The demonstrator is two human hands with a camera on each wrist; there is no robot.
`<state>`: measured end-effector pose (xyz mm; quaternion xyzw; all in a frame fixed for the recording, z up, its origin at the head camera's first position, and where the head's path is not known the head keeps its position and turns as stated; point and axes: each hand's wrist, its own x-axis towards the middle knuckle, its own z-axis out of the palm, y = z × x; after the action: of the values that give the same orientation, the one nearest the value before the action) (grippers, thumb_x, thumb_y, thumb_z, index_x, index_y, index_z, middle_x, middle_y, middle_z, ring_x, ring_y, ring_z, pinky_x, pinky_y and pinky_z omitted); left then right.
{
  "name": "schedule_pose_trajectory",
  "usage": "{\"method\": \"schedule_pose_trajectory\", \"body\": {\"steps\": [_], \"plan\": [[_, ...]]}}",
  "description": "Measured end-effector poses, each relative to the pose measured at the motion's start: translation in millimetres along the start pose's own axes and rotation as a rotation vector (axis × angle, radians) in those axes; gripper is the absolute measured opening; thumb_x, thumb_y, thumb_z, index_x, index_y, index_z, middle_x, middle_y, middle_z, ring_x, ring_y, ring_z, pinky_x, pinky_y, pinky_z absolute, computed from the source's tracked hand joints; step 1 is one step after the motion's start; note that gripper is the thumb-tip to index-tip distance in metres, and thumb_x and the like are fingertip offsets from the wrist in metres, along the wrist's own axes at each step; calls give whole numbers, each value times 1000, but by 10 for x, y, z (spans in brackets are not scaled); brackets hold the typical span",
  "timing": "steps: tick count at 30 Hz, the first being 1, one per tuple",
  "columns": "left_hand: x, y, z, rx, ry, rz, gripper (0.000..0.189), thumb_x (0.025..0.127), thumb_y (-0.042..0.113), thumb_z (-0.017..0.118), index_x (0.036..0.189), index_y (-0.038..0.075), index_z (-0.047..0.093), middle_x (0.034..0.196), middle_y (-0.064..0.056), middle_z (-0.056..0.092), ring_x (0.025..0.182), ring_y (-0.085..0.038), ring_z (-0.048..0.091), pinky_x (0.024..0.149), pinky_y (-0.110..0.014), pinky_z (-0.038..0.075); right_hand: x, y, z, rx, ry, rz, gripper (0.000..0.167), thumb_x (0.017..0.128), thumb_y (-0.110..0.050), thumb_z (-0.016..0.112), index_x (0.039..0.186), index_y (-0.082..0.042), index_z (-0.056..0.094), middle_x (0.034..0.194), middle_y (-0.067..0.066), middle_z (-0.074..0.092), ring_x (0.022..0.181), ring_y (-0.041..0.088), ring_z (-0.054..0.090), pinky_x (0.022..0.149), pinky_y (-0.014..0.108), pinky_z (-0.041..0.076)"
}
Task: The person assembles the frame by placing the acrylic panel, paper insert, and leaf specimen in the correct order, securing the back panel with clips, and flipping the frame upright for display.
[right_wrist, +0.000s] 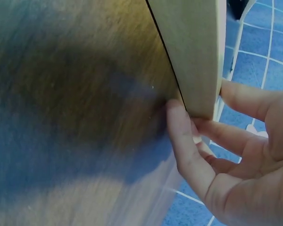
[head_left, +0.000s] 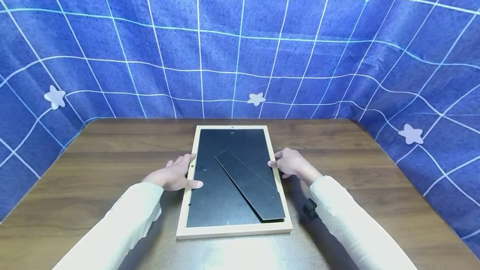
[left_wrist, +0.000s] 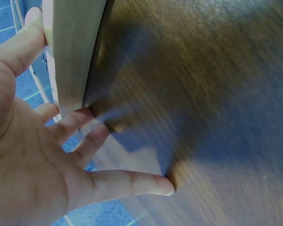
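Note:
A picture frame (head_left: 234, 231) lies back side up on the table, with a pale wooden border and a black backing board (head_left: 210, 203). A black stand leg (head_left: 251, 186) lies slantwise across the backing. My left hand (head_left: 174, 175) is at the frame's left side. Its thumb reaches over the border onto the backing, and in the left wrist view its other fingers (left_wrist: 132, 183) spread fairly straight, low by the frame's side and the tabletop. On the opposite side my right hand (head_left: 292, 162) holds the border, one fingertip on top and bent fingers (right_wrist: 181, 136) against the side.
The wooden table (head_left: 123, 145) extends on both sides of the frame. A blue cloth (head_left: 217, 53) with white grid lines and star shapes hangs behind and at the sides. A small black object (head_left: 310, 208) sits at the right sleeve.

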<state>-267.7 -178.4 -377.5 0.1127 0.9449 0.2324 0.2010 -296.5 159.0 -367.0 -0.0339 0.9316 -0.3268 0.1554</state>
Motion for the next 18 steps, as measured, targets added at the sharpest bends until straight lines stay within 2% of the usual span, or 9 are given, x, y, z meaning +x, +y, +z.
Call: {"method": "schedule_pose_trajectory", "body": {"steps": [4,7,10,14,18], "plan": [[-3,-7,4,-14,6,-12,106,91,48,74,160,0,9,162,-34,15,144,-62,11,113,-72,21,12,26,38,127,29,25,43,99,-11,65,133,14,57,124,31,63,94,34,74,75,35,62],[-56,42,-22,-15,0,-33,110,92,45,73,157,-11,4,160,-40,9,145,-62,8,116,-68,17,16,47,60,179,48,43,43,99,-10,65,134,14,57,127,32,61,97,36,73,79,36,61],[-112,108,-44,-3,0,-30,101,92,43,73,152,-18,20,156,-45,9,144,-63,7,116,-69,16,12,57,75,206,59,53,43,99,-9,65,133,14,57,131,33,59,99,37,72,81,38,61],[-147,157,-43,10,17,-27,80,93,39,74,146,-12,43,154,-45,18,143,-62,14,112,-71,23,1,51,84,234,68,53,40,98,-8,65,131,14,59,126,31,61,100,36,72,81,38,61],[-152,172,-32,0,36,-42,79,92,37,75,146,-11,43,154,-44,22,142,-60,19,111,-69,27,-17,44,81,254,57,54,40,98,-9,66,130,13,60,118,28,66,101,36,71,79,37,61]]}}
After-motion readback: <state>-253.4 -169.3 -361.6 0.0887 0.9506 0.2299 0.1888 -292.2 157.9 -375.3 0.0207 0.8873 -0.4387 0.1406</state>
